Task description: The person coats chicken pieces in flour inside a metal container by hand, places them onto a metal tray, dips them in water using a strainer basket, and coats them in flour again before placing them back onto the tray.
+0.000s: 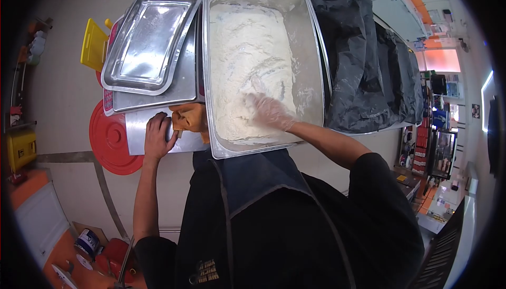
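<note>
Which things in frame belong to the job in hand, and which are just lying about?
In use:
- white powder
- metal bin holding it
- gloved right hand, at the powder

Apparently just lying about:
- shallow metal tray
- orange cloth, beside the bare left hand
- round red lid
- black plastic sheeting

1. Powder point(245, 36): matt, rough-surfaced.
2. Tub point(305, 73): satiny metal (duller where powder clings).
3. Tray point(152, 41): glossy, smooth metal.
4. Sheeting point(350, 46): crinkled plastic, faintly shiny.
5. Cloth point(190, 117): matt, folded fabric.
6. Glove point(273, 114): thin, see-through plastic.
7. Lid point(104, 140): smooth plastic.
</note>
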### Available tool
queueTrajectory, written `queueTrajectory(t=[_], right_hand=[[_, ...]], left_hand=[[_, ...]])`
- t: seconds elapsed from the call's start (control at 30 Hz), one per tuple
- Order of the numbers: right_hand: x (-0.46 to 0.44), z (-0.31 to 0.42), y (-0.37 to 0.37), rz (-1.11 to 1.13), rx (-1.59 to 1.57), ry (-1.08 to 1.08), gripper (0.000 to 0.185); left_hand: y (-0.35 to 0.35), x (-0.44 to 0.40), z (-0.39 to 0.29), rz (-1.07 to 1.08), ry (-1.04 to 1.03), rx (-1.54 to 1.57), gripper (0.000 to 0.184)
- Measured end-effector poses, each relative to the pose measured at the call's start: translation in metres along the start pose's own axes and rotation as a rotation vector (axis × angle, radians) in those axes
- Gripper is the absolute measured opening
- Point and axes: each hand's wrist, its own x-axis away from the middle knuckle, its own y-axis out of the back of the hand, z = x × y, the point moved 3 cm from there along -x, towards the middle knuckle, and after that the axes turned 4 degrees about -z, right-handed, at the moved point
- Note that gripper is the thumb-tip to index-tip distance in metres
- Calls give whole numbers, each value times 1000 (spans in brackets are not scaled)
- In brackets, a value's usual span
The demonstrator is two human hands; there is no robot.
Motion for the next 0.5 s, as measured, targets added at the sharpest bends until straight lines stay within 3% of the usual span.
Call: queueTrajectory(t=[0.13, 0.23, 0.3, 0.33, 0.43, 0.5], right_hand=[[-9, -51, 15, -132, -39, 15, 44], [-15, -69, 38, -24, 10, -216, 48], [-24, -94, 26, -43, 203, -195, 54], [-26, -96, 25, -51, 298, -186, 57], [-42, -93, 19, 96, 150, -204, 64], [-32, -46, 30, -17, 205, -132, 61]], left_hand=[[1, -1, -1, -9, 5, 8, 46], [0, 0, 0, -15, -10, -1, 46], [0, -1, 0, -9, -7, 5, 45], [0, 0, 0, -3, -6, 9, 44], [-1, 0, 1, 4, -1, 13, 44], [-1, 0, 1, 3, 4, 14, 44]])
